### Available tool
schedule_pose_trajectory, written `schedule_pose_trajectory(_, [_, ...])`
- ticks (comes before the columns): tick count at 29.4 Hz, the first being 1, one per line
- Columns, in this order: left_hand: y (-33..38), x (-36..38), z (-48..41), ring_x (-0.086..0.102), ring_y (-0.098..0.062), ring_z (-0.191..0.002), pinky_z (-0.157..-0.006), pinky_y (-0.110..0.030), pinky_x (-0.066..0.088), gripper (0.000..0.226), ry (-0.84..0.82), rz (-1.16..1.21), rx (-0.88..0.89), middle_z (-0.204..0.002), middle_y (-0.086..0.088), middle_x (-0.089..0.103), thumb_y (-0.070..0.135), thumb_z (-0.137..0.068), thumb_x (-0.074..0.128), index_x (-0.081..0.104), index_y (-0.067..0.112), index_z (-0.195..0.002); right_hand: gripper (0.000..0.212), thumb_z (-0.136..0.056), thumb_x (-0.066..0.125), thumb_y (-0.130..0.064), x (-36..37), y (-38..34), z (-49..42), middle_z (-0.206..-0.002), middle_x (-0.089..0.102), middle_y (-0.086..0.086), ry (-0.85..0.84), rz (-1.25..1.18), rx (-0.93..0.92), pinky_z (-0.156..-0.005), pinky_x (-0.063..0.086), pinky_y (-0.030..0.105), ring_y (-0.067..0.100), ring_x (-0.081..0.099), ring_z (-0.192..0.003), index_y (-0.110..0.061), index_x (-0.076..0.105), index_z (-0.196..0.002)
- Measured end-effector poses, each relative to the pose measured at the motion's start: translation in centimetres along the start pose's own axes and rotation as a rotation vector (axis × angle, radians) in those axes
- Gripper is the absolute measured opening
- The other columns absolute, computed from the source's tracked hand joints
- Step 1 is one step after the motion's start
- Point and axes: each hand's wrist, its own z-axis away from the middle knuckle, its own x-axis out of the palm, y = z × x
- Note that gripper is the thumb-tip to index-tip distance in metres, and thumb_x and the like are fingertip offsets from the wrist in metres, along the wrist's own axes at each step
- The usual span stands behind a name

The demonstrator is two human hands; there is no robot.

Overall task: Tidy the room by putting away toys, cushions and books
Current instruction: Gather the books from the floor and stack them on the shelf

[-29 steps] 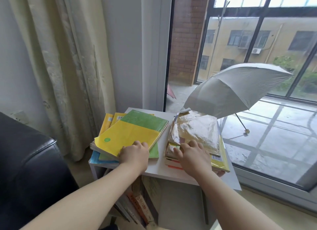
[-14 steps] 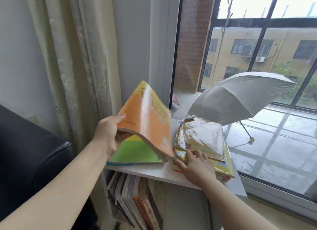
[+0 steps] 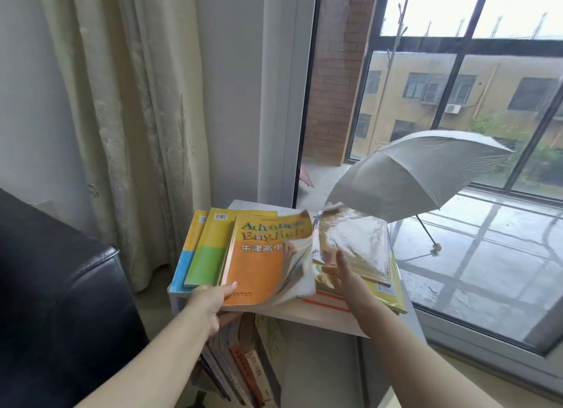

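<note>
My left hand (image 3: 210, 304) grips the near edge of an orange-and-yellow English textbook (image 3: 259, 264), thumb on the cover, fingers under it. The book's right side curls up, pages fanned. It lies over a stack of yellow, green and blue books (image 3: 204, 255) on the left of a white side table (image 3: 329, 319). My right hand (image 3: 344, 273) hovers with fingers spread over the right stack (image 3: 359, 249), topped by a shiny plastic-wrapped book. It holds nothing.
More books (image 3: 249, 368) stand on the shelf under the table top. A black leather sofa arm (image 3: 61, 285) is at the left, a cream curtain (image 3: 128, 118) behind. An open grey umbrella (image 3: 417, 173) sits beyond the glass at the right.
The orange book was lifted up steeply in my left hand; now it is flipped and lowered, cover up, onto the left stack. My right hand has lifted off the right stack.
</note>
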Motion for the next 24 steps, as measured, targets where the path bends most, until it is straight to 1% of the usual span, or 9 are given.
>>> schedule_pose_trajectory(3, [-0.6, 0.2, -0.4, 0.063, -0.028, -0.079, -0.063, -0.039, 0.059, 0.036, 0.016, -0.025, 0.025, -0.092, -0.019, 0.065, 0.006, -0.081, 0.071, 0.053, -0.005, -0.111, 0.054, -0.099, 0.012, -0.052, 0.6, 0.3, 0.1, -0.152, 0.032, -0.007, 0.022, 0.324, -0.063, -0.118, 0.010, 0.038, 0.015, 0.018, -0.144, -0.034, 0.041, -0.141])
schedule_pose_trajectory(5, [-0.8, 0.6, 0.0, 0.060, -0.026, -0.088, -0.078, -0.038, 0.053, 0.040, 0.090, -0.171, 0.101, -0.096, -0.014, 0.064, 0.013, -0.079, 0.075, 0.053, -0.004, -0.108, 0.053, -0.099, 0.013, -0.052, 0.9, 0.5, 0.0, -0.154, 0.028, -0.008, 0.064, 0.426, -0.073, -0.118, 0.006, 0.038, 0.015, 0.012, -0.146, -0.034, 0.044, -0.138])
schedule_pose_trajectory(9, [-0.5, 0.6, 1.3, 0.050, -0.019, -0.087, -0.071, -0.029, 0.041, 0.036, 0.161, -0.408, 0.275, -0.100, -0.008, 0.056, 0.024, -0.082, 0.071, 0.048, 0.005, -0.103, 0.052, -0.093, 0.026, -0.063, 1.6, -0.2, -0.2, -0.151, 0.033, -0.008, 0.061, 0.360, -0.012, -0.117, 0.005, 0.045, 0.018, 0.015, -0.145, -0.036, 0.060, -0.122])
schedule_pose_trajectory(12, [-0.7, -0.1, 0.8, 0.048, -0.017, -0.092, -0.076, -0.030, 0.041, 0.033, 0.100, -0.507, 0.337, -0.103, -0.004, 0.052, 0.030, -0.089, 0.062, 0.044, 0.009, -0.108, 0.042, -0.085, 0.049, -0.055, 2.5, -0.5, -0.7, -0.144, 0.045, -0.008, 0.110, 0.333, 0.014, -0.116, 0.009, 0.047, 0.019, 0.027, -0.140, -0.033, 0.061, -0.119])
schedule_pose_trajectory(16, [-1.4, -0.2, 0.4, 0.051, -0.019, -0.098, -0.080, -0.031, 0.040, 0.033, 0.048, -0.359, 0.422, -0.108, -0.004, 0.057, 0.027, -0.096, 0.051, 0.048, 0.001, -0.117, 0.036, -0.081, 0.058, -0.040, 3.1, -0.9, -0.6, -0.142, 0.046, -0.005, 0.133, 0.330, 0.053, -0.116, 0.010, 0.045, 0.020, 0.028, -0.140, -0.033, 0.058, -0.116])
schedule_pose_trajectory(18, [-1.0, -0.3, 1.1, 0.051, -0.021, -0.091, -0.071, -0.028, 0.040, 0.020, 0.075, -0.253, 0.538, -0.095, -0.005, 0.058, 0.020, -0.095, 0.053, 0.052, 0.001, -0.102, 0.031, -0.074, 0.062, -0.037, 3.5, -1.1, -0.4, -0.132, 0.057, -0.004, 0.106, 0.230, 0.050, -0.115, 0.017, 0.046, 0.021, 0.036, -0.136, -0.034, 0.060, -0.105])
schedule_pose_trajectory(20, [0.1, -0.2, 2.0, 0.056, -0.024, -0.090, -0.069, -0.027, 0.044, 0.011, 0.051, -0.138, 0.643, -0.089, -0.004, 0.060, 0.015, -0.093, 0.057, 0.052, 0.007, -0.088, 0.027, -0.065, 0.066, -0.034, 3.4, -1.1, 0.2, -0.111, 0.068, -0.003, 0.106, 0.003, 0.047, -0.108, 0.034, 0.046, 0.023, 0.052, -0.121, -0.030, 0.064, -0.092])
schedule_pose_trajectory(22, [1.3, 0.1, 3.6, 0.062, -0.027, -0.087, -0.073, -0.034, 0.052, 0.011, -0.055, 0.047, 0.648, -0.091, -0.008, 0.065, 0.011, -0.090, 0.060, 0.051, 0.013, -0.083, 0.023, -0.075, 0.068, -0.020, 2.8, -1.5, 1.0, -0.095, 0.069, 0.001, 0.095, -0.274, 0.006, -0.084, 0.050, 0.035, 0.021, 0.063, -0.095, -0.021, 0.064, -0.098])
schedule_pose_trajectory(24, [2.6, 0.7, 5.5, 0.065, -0.024, -0.078, -0.067, -0.039, 0.058, 0.014, -0.179, 0.202, 0.600, -0.086, -0.009, 0.065, 0.008, -0.089, 0.059, 0.048, 0.014, -0.083, 0.017, -0.087, 0.058, -0.005, 2.1, -2.1, 1.5, -0.092, 0.065, 0.007, 0.079, -0.620, -0.077, -0.068, 0.050, 0.029, 0.019, 0.063, -0.079, -0.015, 0.056, -0.100])
